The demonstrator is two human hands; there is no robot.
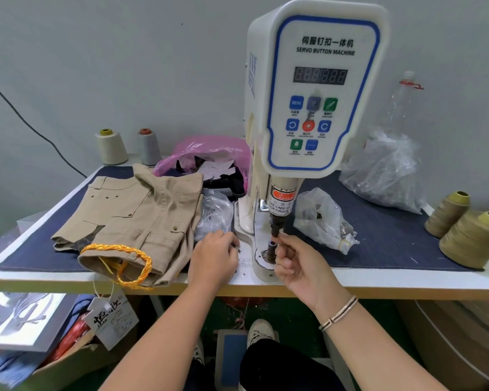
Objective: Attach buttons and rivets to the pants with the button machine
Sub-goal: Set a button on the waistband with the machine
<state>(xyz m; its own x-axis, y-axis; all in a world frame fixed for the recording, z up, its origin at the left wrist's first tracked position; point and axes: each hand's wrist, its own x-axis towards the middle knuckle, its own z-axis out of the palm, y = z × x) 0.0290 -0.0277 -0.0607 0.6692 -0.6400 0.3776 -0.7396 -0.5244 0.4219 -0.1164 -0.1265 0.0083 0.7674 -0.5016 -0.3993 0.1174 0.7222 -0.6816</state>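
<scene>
Button machine [312, 88], white w/ blue outline on the front panel, stands mid-table. Panel reads "SERVO BUTTON MACHINE" under a line of Chinese characters; dark digit display below shows no lit numbers. Buttons: blue "MENU", a grey one, a green one, two blue w/ circular arrows either side of a red dial, then green and blue at the bottom; small captions under them too tiny to read. Red warning label [282, 196] on the punch column, w/ "TAKE CARE OF YOUR FINGER" partly readable beneath.

Pants [133, 218], khaki/tan, lie folded on the blue denim mat [384, 238] left of the machine, waistband toward the front table edge. Several small dark studs and a brass-looking button show on pockets and flaps. Yellow braided cord [119, 251] loops round the waistband; a white hang tag [112, 320] w/ large black Chinese characters dangles below the table edge.

Right hand [297, 266] is at the lower die [271, 249]; thumb and forefinger pinched up by the punch tip, other fingers curled. What they pinch is too small to tell. Left hand [213, 256] rests knuckles-up on the table just left of the machine base, fingers bent down by a clear plastic bag [213, 213]; can't tell if it holds anything.

Another clear bag [322, 218] w/ small metal parts sits right of the machine. Thread cones [469, 238], tan, at far right.
</scene>
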